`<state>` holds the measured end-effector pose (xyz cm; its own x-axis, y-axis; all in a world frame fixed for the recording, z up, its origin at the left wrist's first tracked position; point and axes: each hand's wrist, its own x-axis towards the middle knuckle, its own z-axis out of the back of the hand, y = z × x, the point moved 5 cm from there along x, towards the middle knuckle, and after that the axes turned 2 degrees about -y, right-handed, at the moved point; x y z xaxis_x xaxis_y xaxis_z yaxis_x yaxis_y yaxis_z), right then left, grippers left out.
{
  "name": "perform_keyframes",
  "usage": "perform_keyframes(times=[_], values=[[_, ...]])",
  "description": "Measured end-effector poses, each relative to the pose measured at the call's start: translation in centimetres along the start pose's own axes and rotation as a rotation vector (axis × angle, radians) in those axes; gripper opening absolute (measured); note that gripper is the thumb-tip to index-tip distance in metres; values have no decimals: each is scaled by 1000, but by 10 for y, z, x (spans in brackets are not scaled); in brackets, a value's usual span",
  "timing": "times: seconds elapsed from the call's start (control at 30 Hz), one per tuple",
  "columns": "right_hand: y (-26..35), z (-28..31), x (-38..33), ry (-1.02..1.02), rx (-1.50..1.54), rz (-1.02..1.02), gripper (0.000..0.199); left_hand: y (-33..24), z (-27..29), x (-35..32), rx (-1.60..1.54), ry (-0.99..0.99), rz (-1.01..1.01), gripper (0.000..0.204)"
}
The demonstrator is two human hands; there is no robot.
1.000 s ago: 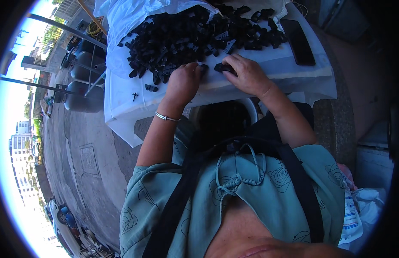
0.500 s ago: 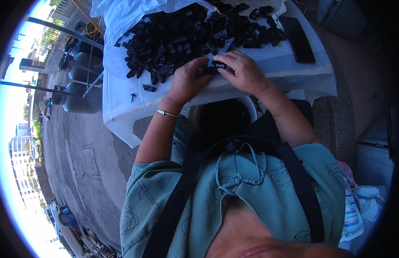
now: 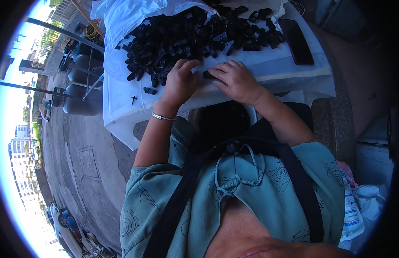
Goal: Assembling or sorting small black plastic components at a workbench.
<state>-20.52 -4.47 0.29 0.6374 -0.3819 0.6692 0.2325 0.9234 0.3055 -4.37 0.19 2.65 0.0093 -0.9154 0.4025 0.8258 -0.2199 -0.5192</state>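
Small black plastic parts (image 3: 178,47) lie in a heap on the white-covered table (image 3: 246,81) before me. My right hand (image 3: 240,81) pinches one black plastic part (image 3: 208,75) between thumb and fingers, just above the table's near side. Only the part's left end shows; the fingers cover the rest. To its left, at the heap's near edge, my left hand (image 3: 181,81) has its fingers bent and the thumb apart from them, with nothing visible between. A loose black part (image 3: 150,90) and a tiny black cross-shaped piece (image 3: 134,99) lie left of that hand.
A black phone (image 3: 297,43) rests at the table's right side. Clear plastic sheeting (image 3: 122,21) covers the back left. Below the near edge, over my lap, stands a round container (image 3: 253,115) with a dark inside. Grey tanks (image 3: 81,101) stand off to the left.
My hands were together on a black part or parts; now they are apart. The left has shifted slightly left, and the right keeps one part, a little lower.
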Motion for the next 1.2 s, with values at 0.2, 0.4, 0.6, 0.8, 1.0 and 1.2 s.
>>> perform_keyframes(times=[0.2, 0.4, 0.6, 0.8, 1.0, 1.2], values=[[-35, 17, 16, -33, -72, -371, 32, -11, -10, 18, 447, -59, 115, 28], [-46, 18, 13, 21, -141, -348, 30, -5, -10, 8, 322, -118, 141, 22], [-36, 19, 10, 124, 212, -420, 27, 15, -9, -5, 10, -76, 267, 22], [-40, 25, 6, 212, -102, -433, 28, 6, -3, -1, 290, -94, 220, 24], [-36, 14, 9, 36, 142, -212, 33, -1, -15, 2, 104, -56, 159, 36], [-24, -4, 16, 5, 315, -77, 28, -2, -21, -1, -5, 16, 117, 50]])
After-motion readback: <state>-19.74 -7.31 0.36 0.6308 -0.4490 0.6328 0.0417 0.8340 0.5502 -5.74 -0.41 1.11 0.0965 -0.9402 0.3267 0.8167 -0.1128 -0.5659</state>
